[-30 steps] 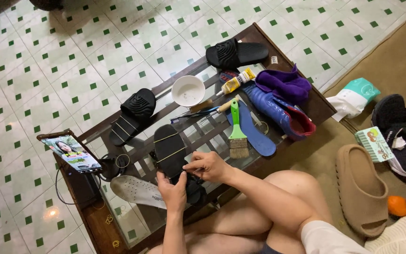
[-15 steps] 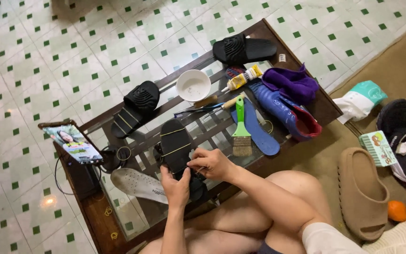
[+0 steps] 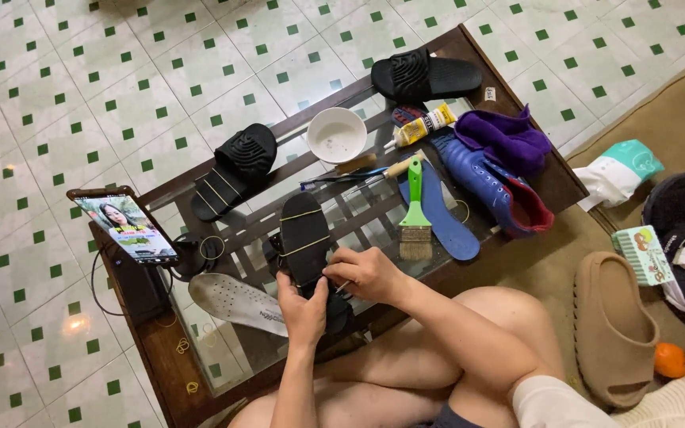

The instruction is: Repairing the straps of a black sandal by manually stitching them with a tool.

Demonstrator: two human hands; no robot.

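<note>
A black slide sandal (image 3: 305, 238) bound with thin rubber bands lies sole-up on the glass-topped wooden table (image 3: 549, 186). My left hand (image 3: 304, 307) grips its near end from below. My right hand (image 3: 366, 273) pinches at the sandal's near edge, fingers closed, apparently on a band or small tool I cannot make out. A second banded black slide (image 3: 234, 169) lies at the table's far left and a third black slide (image 3: 424, 75) at the far edge.
On the table: a white bowl (image 3: 337, 134), glue tube (image 3: 422, 127), green-handled brush (image 3: 415, 214), blue insole (image 3: 444, 214), blue shoe (image 3: 489, 181) with purple cloth, white insole (image 3: 235, 301), phone (image 3: 125, 226). A tan slide (image 3: 612, 329), orange fruit (image 3: 670, 361) and other shoes lie right.
The view shifted slightly. Both hands stay on the banded sandal, with the right hand's fingers working at its near edge.
</note>
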